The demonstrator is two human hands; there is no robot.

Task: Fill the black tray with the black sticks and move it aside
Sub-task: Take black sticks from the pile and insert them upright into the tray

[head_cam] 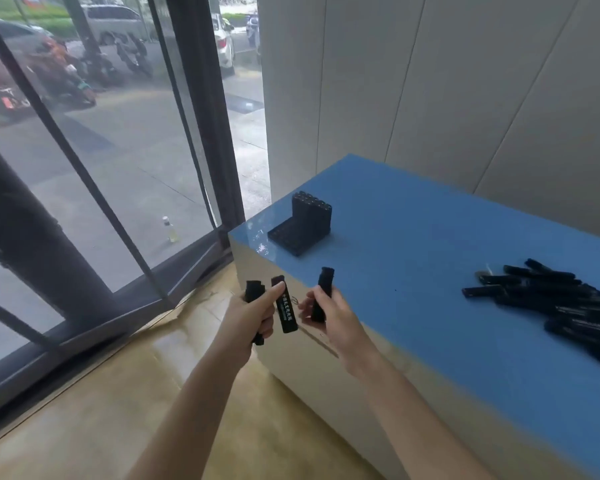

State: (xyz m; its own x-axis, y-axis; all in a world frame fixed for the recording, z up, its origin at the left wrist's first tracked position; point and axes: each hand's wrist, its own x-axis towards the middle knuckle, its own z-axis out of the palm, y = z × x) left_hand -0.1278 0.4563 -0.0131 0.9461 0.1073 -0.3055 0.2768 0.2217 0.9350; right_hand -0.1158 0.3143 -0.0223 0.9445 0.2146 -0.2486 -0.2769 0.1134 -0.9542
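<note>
Now hands [250, 317] [336, 320] grip slim, boxy black sticks [286, 317].

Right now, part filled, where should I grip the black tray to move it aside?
Likely by the low base of the black tray, pinching both side edges, coming from the near side. The upright sticks fill only its back rows and probably sit loose, so they make poor handles.

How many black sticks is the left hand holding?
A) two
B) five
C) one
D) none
A: the left hand grips two, a plain stick and a lettered stick with white writing, while the right hand holds a third stick.
</note>
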